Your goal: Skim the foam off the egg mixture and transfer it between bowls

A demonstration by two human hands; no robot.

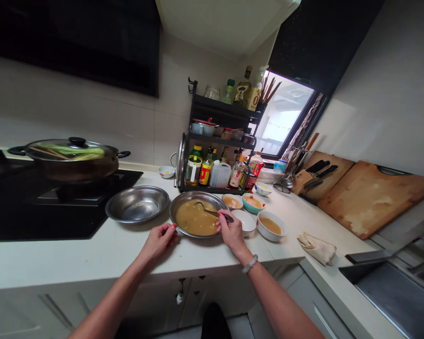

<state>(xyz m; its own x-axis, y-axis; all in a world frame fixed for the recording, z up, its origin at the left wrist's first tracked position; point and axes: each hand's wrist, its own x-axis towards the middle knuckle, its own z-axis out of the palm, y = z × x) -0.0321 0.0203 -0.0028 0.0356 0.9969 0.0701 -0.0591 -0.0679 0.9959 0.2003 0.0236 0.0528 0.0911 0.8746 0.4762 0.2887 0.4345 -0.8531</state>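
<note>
A right hand (pixel 230 231) grasps a spoon (pixel 207 211) in its fingers, the handle's end jutting behind them, its long axis slanting over a metal basin (pixel 189 197) of brownish liquid (pixel 192 220). The bowl points left and away, its underside hard to make out. The left hand (pixel 161 238), fingers curled, meets the rim above a white desk (pixel 198 256); whether it grips, one cannot tell.

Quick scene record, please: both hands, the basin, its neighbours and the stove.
Left hand: thumb at the near-left rim of the metal basin
Right hand: holds a spoon, its head at or in the liquid
Basin contents: brownish, with small pale bits
Left of basin: second metal basin
Right of basin: several bowls
Stove: pot with see-through lid
</note>
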